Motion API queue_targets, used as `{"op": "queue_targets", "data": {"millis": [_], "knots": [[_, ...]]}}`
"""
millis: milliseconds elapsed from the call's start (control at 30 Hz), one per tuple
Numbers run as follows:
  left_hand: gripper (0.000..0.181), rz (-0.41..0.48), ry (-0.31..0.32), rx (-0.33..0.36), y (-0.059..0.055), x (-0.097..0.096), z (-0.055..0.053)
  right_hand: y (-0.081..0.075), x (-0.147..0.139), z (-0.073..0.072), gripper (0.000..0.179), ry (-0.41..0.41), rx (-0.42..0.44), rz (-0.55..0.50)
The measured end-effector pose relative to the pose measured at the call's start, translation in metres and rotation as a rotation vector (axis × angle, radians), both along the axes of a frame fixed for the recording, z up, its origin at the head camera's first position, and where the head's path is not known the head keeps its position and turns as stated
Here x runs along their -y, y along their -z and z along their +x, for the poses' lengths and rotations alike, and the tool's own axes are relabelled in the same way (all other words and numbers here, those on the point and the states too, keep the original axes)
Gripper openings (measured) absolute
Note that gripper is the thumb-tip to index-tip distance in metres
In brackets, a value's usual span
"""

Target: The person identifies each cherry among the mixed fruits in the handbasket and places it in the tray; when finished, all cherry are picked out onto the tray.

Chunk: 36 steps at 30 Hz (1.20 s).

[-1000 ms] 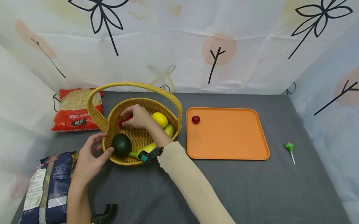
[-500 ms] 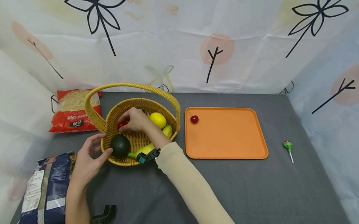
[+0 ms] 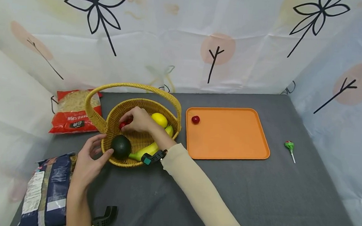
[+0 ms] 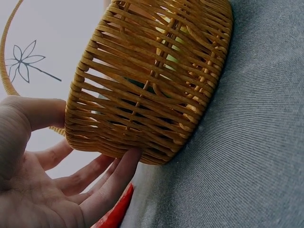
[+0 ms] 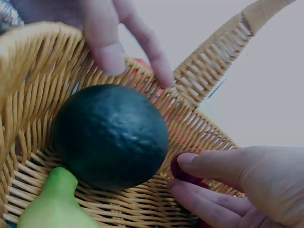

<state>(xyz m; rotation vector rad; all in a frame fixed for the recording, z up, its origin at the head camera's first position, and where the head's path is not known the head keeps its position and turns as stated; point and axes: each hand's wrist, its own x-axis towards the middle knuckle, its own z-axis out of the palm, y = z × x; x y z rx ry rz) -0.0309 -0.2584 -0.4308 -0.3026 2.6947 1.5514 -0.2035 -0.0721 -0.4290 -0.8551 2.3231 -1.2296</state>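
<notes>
In the head view, my right hand (image 3: 138,120) reaches into a yellow wicker basket (image 3: 130,162). Its thumb and fingers pinch a dark red cherry (image 5: 183,168), with more red partly hidden under the fingers. My left hand (image 3: 88,162) steadies the basket at its left side, thumb over the rim and fingers along the outer wall, as the left wrist view shows. A dark green avocado (image 5: 111,137) lies in the basket close to both hands. A banana (image 3: 145,151) and a lemon (image 3: 160,120) lie on the right side, the banana partly behind my right forearm.
Right of the basket lies an orange tray (image 3: 226,137) bearing another cherry (image 3: 195,119). A green-wrapped lollipop (image 3: 290,147) lies farther right. A red bag (image 3: 77,114) sits behind left, and a dark blue bag (image 3: 49,191) at the near left. The basket's tall handle (image 3: 132,85) arches above.
The right hand stays in the basket, its fingers shifting slightly around the red cherry. The left hand keeps its place at the rim. The head view drifts a little.
</notes>
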Motion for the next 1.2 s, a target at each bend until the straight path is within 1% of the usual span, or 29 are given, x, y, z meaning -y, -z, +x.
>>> {"op": "queue_targets", "data": {"millis": [233,367,433,533,767,900,1033,1133,1200], "knots": [[0.064,0.002,0.004,0.012,0.0,0.001,0.0,-0.01,-0.016,0.008,0.028,-0.045,-0.034,-0.088],[0.064,0.002,0.005,0.011,0.0,0.0,-0.001,-0.019,-0.032,0.016,0.031,-0.057,-0.01,-0.154],[0.064,0.0,0.005,0.008,0.0,0.0,0.0,-0.024,-0.041,0.021,0.032,-0.063,0.01,-0.187],[0.064,0.0,0.003,0.006,0.0,0.0,0.0,-0.031,-0.057,0.03,0.032,-0.068,0.017,-0.243],[0.063,0.018,0.003,0.009,0.001,0.002,0.0,-0.051,-0.101,0.057,0.032,-0.076,0.007,-0.378],[0.063,0.014,0.006,0.014,0.001,0.002,0.0,-0.06,-0.129,0.074,0.031,-0.089,-0.032,-0.426],[0.063,0.004,0.006,0.011,-0.001,0.001,0.001,-0.064,-0.158,0.087,0.032,-0.138,-0.075,-0.478],[0.063,0.005,0.006,0.013,-0.001,0.001,0.001,-0.065,-0.184,0.094,0.034,-0.176,-0.1,-0.508],[0.064,0.009,0.009,0.013,-0.001,0.0,0.001,-0.065,-0.202,0.095,0.037,-0.18,-0.116,-0.511]]}}
